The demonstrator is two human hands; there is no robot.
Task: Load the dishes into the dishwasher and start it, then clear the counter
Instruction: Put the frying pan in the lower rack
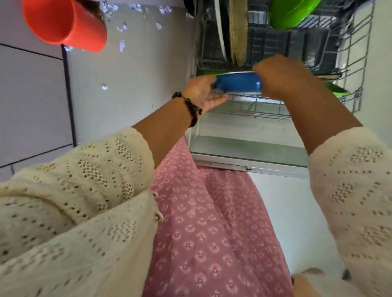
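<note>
Grey floor tiles (pixel 31 91) ran along the left of the view, and ahead the dishwasher door (pixel 246 148) lay open under a pulled-out wire rack (pixel 360 65). Two plates (pixel 231 31) and a green bowl (pixel 291 11) already stood in that rack, further in. A blue bowl (pixel 238 82) was held on edge just over the near rail of the rack, its white rim turned away from the person and its base toward them. The left hand (pixel 203 92) cupped its left side, fingers loosely curved beneath it. The right hand (pixel 283 78) gripped the right side; its back faced the camera, so how the fingers wrapped could not be told. Both hands were equally close, one at each end of the bowl. The bowl's width ran side to side, parallel to the rail. Judged from this, the coming move was a short lowering into the near slots. An orange cup (pixel 61 19) showed at the upper left, apparently not yet loaded.
</note>
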